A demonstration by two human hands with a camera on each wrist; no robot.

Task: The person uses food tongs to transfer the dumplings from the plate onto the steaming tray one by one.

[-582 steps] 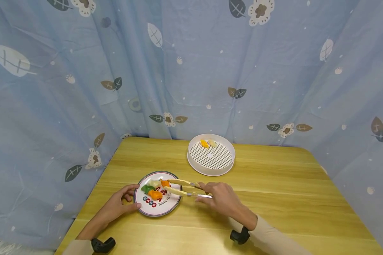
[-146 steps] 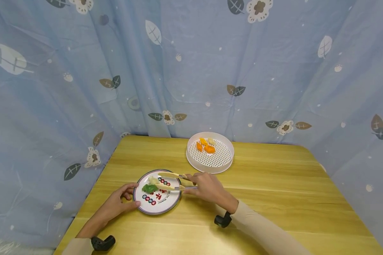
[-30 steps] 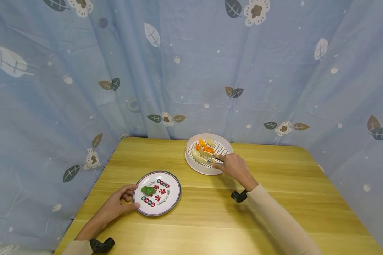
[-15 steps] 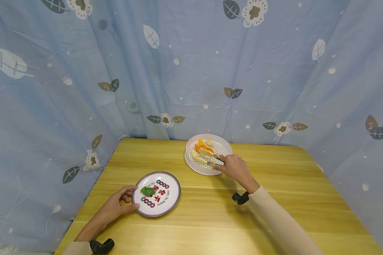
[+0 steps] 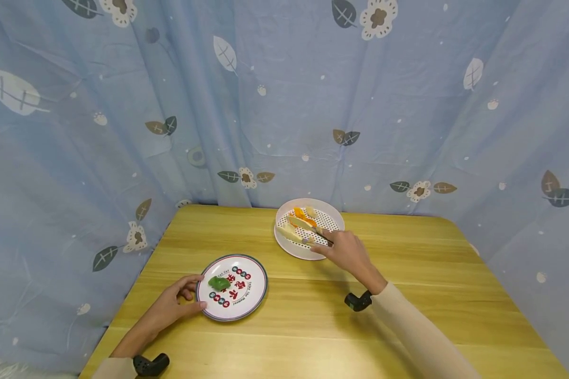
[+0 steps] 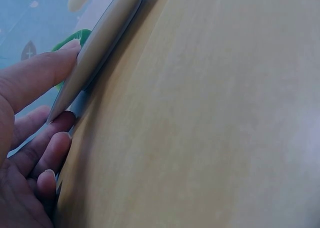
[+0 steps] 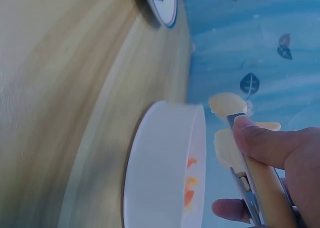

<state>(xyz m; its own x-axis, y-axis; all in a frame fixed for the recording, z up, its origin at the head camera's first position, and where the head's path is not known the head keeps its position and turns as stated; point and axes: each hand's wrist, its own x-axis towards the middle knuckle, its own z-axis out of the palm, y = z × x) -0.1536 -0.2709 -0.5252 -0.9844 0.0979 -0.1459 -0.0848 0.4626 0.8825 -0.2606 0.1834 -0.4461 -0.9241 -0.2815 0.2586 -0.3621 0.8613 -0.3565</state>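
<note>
My left hand (image 5: 168, 302) grips the near-left rim of a white printed plate (image 5: 251, 297), thumb and fingers at its edge. On the plate lies one green dumpling-like piece (image 5: 219, 283). My right hand (image 5: 348, 255) holds tongs (image 5: 291, 236) with cream-coloured tips over a white perforated steamer tray (image 5: 303, 253). Their two arms stand apart, with a pale dumpling-like piece (image 5: 288, 227) between the tips. Beside it in the tray sit orange pieces (image 5: 299, 212) and another pale one (image 5: 311, 212), partly hidden by the tongs. In the right wrist view the tongs (image 7: 265, 188) stand over the tray's rim.
The wooden table (image 5: 360, 337) carries the plate at left and the tray at the back middle. A blue patterned curtain (image 5: 284, 105) hangs right behind the table's back edge. Black wrist cameras (image 5: 358, 301) are strapped near both sleeves.
Since the oldest frames, orange pieces and a pale piece have gone from plate to tray. Over the last second the tong arms have spread around the pale piece. The left hand stays put.
</note>
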